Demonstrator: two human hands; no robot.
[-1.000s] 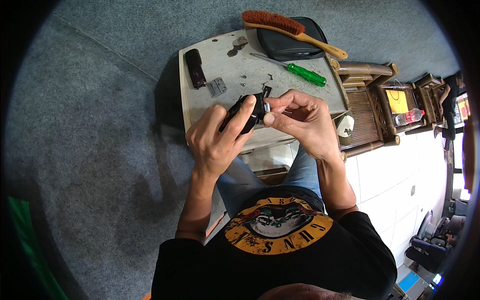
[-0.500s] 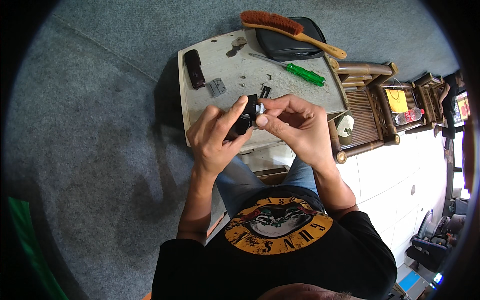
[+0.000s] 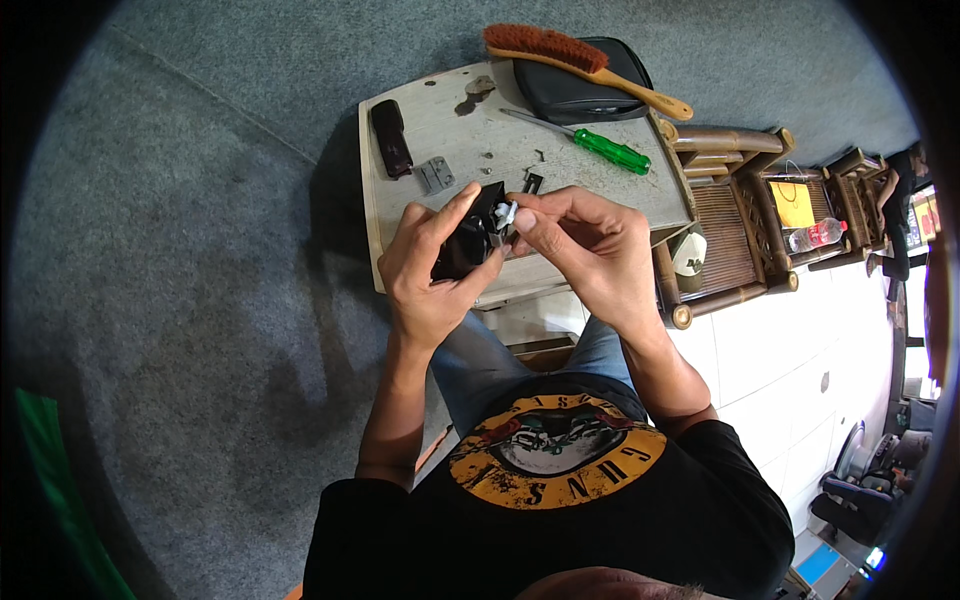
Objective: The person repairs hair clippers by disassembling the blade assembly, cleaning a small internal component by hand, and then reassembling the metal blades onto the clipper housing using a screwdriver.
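My left hand point(image 3: 415, 262) is wrapped round a glossy black device body point(image 3: 465, 246) that looks like part of a hair clipper. Its open end faces right. At that end sits a small white plastic piece point(image 3: 506, 214), which the thumb and fingertips of my right hand point(image 3: 590, 240) pinch or press; the exact contact is partly hidden. Just beyond the hands lies a small black slotted part point(image 3: 533, 184). Farther left on the table are a grey metal blade plate point(image 3: 436, 175) and a dark, glossy elongated cover point(image 3: 390, 138).
A screwdriver point(image 3: 610, 150) with a green handle lies across the pale tabletop point(image 3: 440, 110), near small screws point(image 3: 540, 156). At the far edge, a wooden brush point(image 3: 560, 50) rests on a black case point(image 3: 575, 98). A bamboo bench point(image 3: 722, 225) with a cap point(image 3: 690, 253) stands at the right.
The black body has turned in my left hand, so more of its glossy side and the white piece show. My right thumb and fingers have shifted slightly at its end.
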